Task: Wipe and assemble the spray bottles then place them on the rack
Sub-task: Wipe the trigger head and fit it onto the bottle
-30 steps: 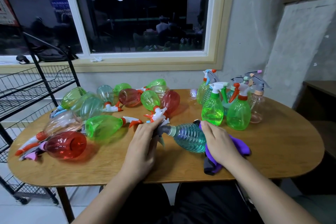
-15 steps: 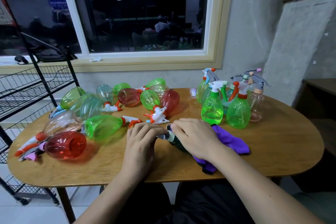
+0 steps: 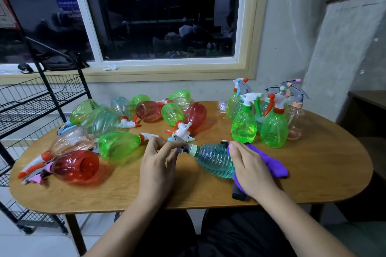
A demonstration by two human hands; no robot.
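Teal bottle (image 3: 213, 158) sideways | left fingers (image 3: 161, 146) pinch sprayer (image 3: 183, 148) | right fingers (image 3: 237, 151) clutch purple cloth (image 3: 271, 162)

Teal ribbed bottle (image 3: 213, 158) lies on its side on the wooden table (image 3: 313, 173), neck to the left. Left hand (image 3: 158, 165) pinches its grey trigger head (image 3: 183, 148). Right hand (image 3: 250, 171) holds a purple cloth (image 3: 269, 160) against the bottle's body. Upright bottles (image 3: 273, 129) stand at the far right. Other bottles (image 3: 119, 146) lie scattered at the left, near a black wire rack (image 3: 31, 100).

right hand (image 3: 252, 170) with cloth (image 3: 271, 161) slid back, teal bottle (image 3: 213, 158) uncovered
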